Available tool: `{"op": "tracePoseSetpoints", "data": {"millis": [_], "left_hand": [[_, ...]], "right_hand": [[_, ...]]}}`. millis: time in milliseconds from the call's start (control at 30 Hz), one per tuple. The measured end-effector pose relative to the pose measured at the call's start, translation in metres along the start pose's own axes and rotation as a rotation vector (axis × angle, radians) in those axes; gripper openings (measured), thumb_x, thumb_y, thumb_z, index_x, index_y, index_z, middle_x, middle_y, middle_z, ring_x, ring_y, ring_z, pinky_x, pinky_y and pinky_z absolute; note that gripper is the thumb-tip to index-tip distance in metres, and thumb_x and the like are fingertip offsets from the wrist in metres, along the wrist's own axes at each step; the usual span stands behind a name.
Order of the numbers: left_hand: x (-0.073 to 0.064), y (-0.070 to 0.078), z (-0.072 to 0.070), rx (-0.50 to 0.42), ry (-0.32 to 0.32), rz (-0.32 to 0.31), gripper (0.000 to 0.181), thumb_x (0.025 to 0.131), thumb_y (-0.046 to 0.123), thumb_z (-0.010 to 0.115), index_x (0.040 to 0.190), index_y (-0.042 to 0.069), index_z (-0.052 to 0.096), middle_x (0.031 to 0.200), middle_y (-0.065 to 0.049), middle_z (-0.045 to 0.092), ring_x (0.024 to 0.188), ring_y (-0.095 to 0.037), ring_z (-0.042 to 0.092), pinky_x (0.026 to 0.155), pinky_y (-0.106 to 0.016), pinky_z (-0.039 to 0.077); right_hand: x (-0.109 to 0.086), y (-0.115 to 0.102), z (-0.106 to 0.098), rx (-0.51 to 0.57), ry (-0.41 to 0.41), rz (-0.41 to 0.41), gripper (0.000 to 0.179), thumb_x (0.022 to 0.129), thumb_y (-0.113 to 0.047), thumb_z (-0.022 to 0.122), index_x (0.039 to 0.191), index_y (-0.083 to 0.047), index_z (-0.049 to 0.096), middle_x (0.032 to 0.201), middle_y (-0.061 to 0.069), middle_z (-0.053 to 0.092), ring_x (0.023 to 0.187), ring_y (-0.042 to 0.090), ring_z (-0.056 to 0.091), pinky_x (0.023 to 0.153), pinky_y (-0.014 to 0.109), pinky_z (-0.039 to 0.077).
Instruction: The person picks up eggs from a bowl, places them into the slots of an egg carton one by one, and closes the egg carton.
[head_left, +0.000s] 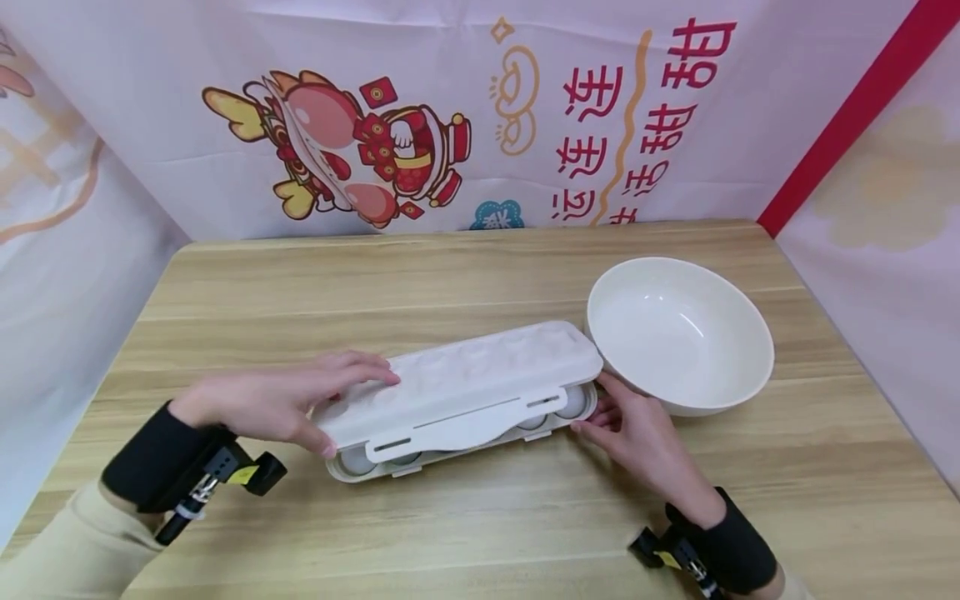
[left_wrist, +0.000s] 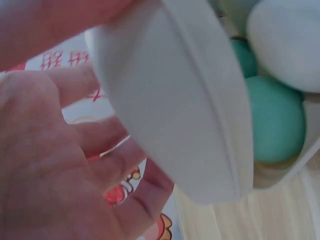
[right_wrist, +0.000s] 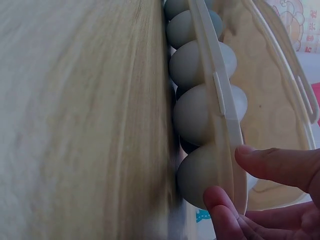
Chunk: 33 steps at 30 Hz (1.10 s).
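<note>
A long white egg box stands in the middle of the table, its lid [head_left: 472, 367] tilted partly up over the tray [head_left: 407, 472]. My left hand [head_left: 288, 404] grips the lid's left end, thumb at the front edge and fingers over the top. At the other end my right hand [head_left: 637, 429] pinches the tray's rim [right_wrist: 240, 165] between thumb and fingers. Pale eggs [right_wrist: 192, 114] sit in a row in the tray, their undersides close over the wood. In the left wrist view, a green egg [left_wrist: 277, 120] and a white egg [left_wrist: 290, 45] show beside the lid.
A large white bowl [head_left: 678, 333] stands right behind the egg box's right end, close to my right hand. The wooden table [head_left: 525, 533] meets a printed cloth [head_left: 420, 50] at the back, with more cloth along both sides.
</note>
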<state>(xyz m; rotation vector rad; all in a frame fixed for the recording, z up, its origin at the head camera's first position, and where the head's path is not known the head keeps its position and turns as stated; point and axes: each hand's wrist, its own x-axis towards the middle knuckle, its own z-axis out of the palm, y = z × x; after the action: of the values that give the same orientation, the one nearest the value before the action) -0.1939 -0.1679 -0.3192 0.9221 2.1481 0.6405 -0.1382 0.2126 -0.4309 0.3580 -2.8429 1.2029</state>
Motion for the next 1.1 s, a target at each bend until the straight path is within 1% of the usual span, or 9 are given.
{"op": "tracePoseSetpoints", "data": {"millis": [100,233,333,500,667,733,833,967,1100], "left_hand": [[0.005,0.003,0.007,0.051,-0.006,-0.036,0.093,0.073,0.015,0.075,0.146,0.020,0.018,0.152,-0.013,0.010,0.133,-0.033,0.012,0.104,-0.063,0.021],[0.010,0.007,0.013,0.111,0.003,-0.085,0.104,0.069,0.010,0.076,0.148,0.019,0.008,0.154,-0.017,-0.003,0.135,-0.035,0.002,0.102,-0.060,0.028],[0.013,0.007,0.020,0.157,0.021,-0.114,0.108,0.067,0.008,0.076,0.148,0.018,0.005,0.154,-0.018,-0.005,0.135,-0.035,0.002,0.097,-0.054,0.035],[0.016,0.007,0.030,0.186,0.056,-0.111,0.112,0.065,0.002,0.076,0.148,0.019,0.002,0.153,-0.021,-0.004,0.131,-0.035,0.005,0.096,-0.055,0.036],[0.018,0.009,0.034,0.180,0.050,-0.149,0.112,0.066,-0.002,0.075,0.147,0.030,0.005,0.153,-0.018,-0.006,0.131,-0.034,0.003,0.095,-0.056,0.038],[0.019,0.009,0.035,0.194,0.045,-0.160,0.110,0.067,-0.002,0.075,0.147,0.034,0.008,0.153,-0.018,-0.006,0.131,-0.035,0.003,0.093,-0.056,0.041],[0.019,0.009,0.036,0.216,0.049,-0.151,0.107,0.067,-0.001,0.075,0.146,0.036,0.013,0.152,-0.020,-0.004,0.129,-0.038,0.006,0.089,-0.057,0.043],[0.018,0.009,0.037,0.241,0.064,-0.131,0.104,0.067,0.001,0.076,0.146,0.034,0.016,0.151,-0.022,-0.001,0.128,-0.040,0.008,0.086,-0.055,0.046],[0.019,0.008,0.038,0.268,0.082,-0.117,0.105,0.066,-0.001,0.076,0.146,0.033,0.017,0.151,-0.023,0.000,0.127,-0.041,0.009,0.085,-0.055,0.047]], "right_hand": [[-0.001,0.001,-0.001,0.011,-0.017,-0.002,0.059,0.073,-0.008,0.076,0.124,0.001,0.048,0.080,0.009,0.066,0.068,0.011,0.061,0.058,0.025,0.056],[-0.003,0.003,-0.003,0.057,-0.059,0.004,0.057,0.075,-0.006,0.073,0.124,0.001,0.046,0.082,0.009,0.066,0.072,0.012,0.061,0.061,0.026,0.056],[-0.003,0.005,-0.004,0.133,-0.098,0.016,0.058,0.076,-0.002,0.071,0.127,0.001,0.043,0.086,0.011,0.065,0.076,0.015,0.062,0.065,0.028,0.057],[-0.005,0.010,-0.008,0.301,-0.196,0.065,0.070,0.079,-0.002,0.068,0.138,0.000,0.030,0.096,0.017,0.063,0.086,0.022,0.062,0.075,0.031,0.056],[-0.012,0.016,-0.007,0.467,-0.277,0.112,0.084,0.080,-0.004,0.068,0.144,-0.005,0.014,0.105,0.023,0.061,0.095,0.029,0.060,0.081,0.032,0.055],[-0.015,0.016,-0.008,0.468,-0.276,0.118,0.087,0.080,-0.007,0.069,0.145,-0.008,0.012,0.107,0.023,0.061,0.097,0.029,0.060,0.082,0.033,0.055],[-0.021,0.015,-0.010,0.417,-0.246,0.096,0.089,0.079,-0.010,0.071,0.146,-0.013,0.012,0.109,0.021,0.061,0.098,0.028,0.060,0.083,0.037,0.054],[-0.030,0.012,-0.015,0.328,-0.182,0.015,0.093,0.077,-0.013,0.073,0.147,-0.018,0.011,0.110,0.020,0.060,0.097,0.029,0.060,0.081,0.041,0.055],[-0.036,0.007,-0.021,0.211,-0.091,-0.070,0.098,0.072,-0.007,0.076,0.147,-0.018,0.013,0.110,0.017,0.059,0.093,0.027,0.061,0.077,0.041,0.056]]}}
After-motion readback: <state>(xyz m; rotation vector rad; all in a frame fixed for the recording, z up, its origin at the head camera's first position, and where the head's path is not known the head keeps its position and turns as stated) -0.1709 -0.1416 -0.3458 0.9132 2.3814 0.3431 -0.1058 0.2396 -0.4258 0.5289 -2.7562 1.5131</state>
